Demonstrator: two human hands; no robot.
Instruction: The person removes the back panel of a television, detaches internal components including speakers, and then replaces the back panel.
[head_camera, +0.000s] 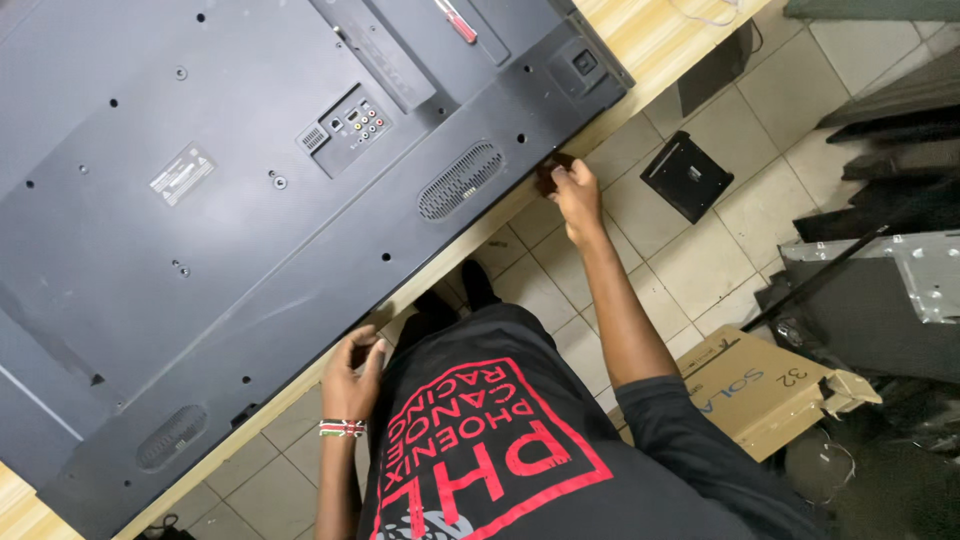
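Note:
A large dark-grey flat television (250, 200) lies face down on a light wooden table (640, 40), its back panel up with speaker grilles, a connector panel and a white label. My right hand (575, 190) is closed on the television's near edge, holding a small dark part there. My left hand (352, 375), with a striped bracelet at the wrist, grips the same near edge further left, by the table's rim. My black shirt with red print fills the lower middle.
A red-handled screwdriver (456, 20) lies on the television's back at the top. On the tiled floor sit a black square bracket (688, 176), a cardboard box (755, 390) and dark and metal panels (890, 280) stacked at the right.

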